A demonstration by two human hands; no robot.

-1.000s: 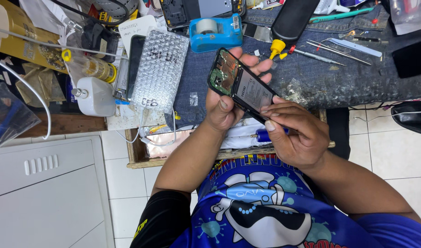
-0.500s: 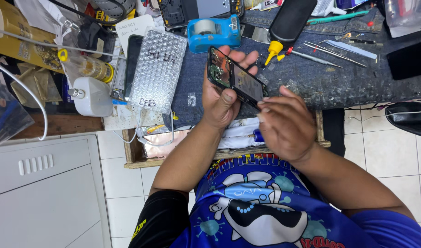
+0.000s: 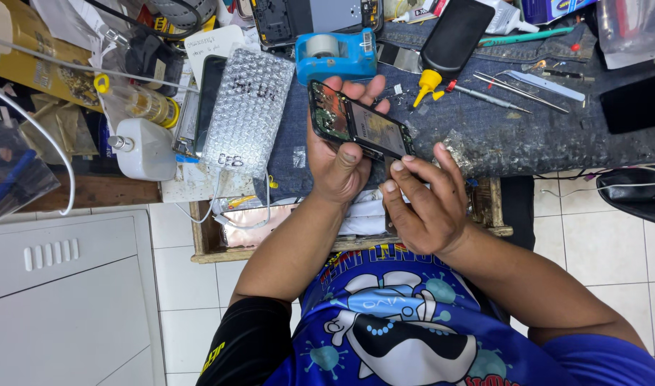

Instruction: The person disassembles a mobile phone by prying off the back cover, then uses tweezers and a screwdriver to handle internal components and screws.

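The left hand (image 3: 338, 168) grips the opened black smartphone (image 3: 357, 127) – back cover off, circuit board exposed – above the denim-covered bench (image 3: 527, 136). At its 4 o'clock, the right hand (image 3: 424, 204) holds nothing, fingertips touching the phone's lower edge; reassembly remains.

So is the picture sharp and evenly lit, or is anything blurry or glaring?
Head view: mostly sharp and evenly lit, with soft shadows only. The opened phone in the left hand shows a faint sheen; the bubble-wrap pouch glints a little. The right hand looks crisp, with no motion blur. Straight floor-tile lines bend slightly near the frame edges, which suggests a wide lens.
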